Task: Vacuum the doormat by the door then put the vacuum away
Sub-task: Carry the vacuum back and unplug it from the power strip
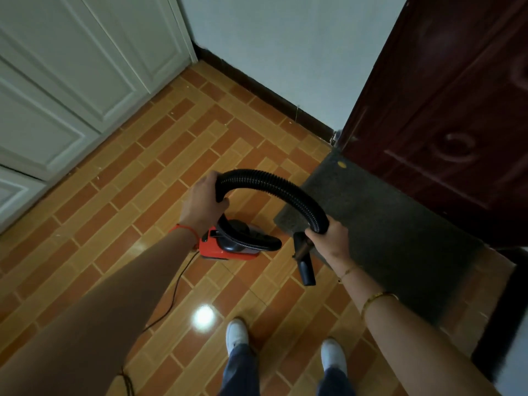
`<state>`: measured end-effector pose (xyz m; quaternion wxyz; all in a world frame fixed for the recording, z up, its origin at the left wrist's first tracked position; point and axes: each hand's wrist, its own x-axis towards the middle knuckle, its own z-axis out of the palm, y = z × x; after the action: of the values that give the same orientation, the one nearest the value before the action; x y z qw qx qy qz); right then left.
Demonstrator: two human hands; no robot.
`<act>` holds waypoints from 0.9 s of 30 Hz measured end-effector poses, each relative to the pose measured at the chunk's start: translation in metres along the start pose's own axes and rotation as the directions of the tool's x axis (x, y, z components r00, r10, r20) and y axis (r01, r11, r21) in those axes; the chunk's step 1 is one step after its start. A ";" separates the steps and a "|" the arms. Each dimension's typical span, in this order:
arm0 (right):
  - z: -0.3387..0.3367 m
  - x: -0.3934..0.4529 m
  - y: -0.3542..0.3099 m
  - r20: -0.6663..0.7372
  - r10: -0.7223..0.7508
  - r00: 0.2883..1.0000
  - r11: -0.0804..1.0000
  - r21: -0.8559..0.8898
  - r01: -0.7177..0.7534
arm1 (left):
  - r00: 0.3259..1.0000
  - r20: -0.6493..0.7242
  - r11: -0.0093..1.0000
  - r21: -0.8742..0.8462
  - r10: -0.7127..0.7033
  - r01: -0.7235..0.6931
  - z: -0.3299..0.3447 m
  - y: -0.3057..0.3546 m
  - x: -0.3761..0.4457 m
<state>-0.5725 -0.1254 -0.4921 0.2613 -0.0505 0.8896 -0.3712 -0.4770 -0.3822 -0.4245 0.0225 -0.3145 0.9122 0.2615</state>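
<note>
Both hands are up on the black hose [274,187], which arches between them. The left hand [204,201] wraps round one end, thumb underneath; the right hand [328,238] grips the other end, where the short nozzle [304,262] points down over the floor just beside the mat. Below the left hand sits the red vacuum [225,244] on the floor, its thin cord [177,287] trailing back towards the person. The floor [128,195] is glossy orange and tan brick-pattern tile, a lamp glare shining near two white shoes [237,334]. The dark grey doormat [380,224] lies against the dark red door [445,115]. There's a small yellow spot on its far corner, possibly a crumb. White panelled doors [65,81] stand left, a pale wall [285,52] beyond.
</note>
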 end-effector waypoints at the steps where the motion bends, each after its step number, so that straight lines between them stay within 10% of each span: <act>1: 0.008 0.001 -0.004 -0.013 0.009 1.000 1.000 0.010 -0.009 | 1.000 0.006 0.999 -0.032 -0.021 0.021 0.001 -0.011 0.004; 15: 0.097 0.022 -0.027 -0.136 0.027 0.990 1.000 -0.002 -0.027 | 0.946 0.179 0.932 -0.197 -0.270 0.304 0.060 -0.115 0.053; 27: 0.137 0.029 -0.023 -0.253 -0.071 0.965 0.997 -0.046 0.062 | 0.755 0.252 0.572 -0.523 -0.605 0.632 0.120 -0.171 0.047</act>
<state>-0.5313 -0.2374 -0.5695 0.1313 -0.0371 0.9204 -0.3663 -0.4295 -0.4636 -0.6163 0.0362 -0.5980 0.6186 0.5083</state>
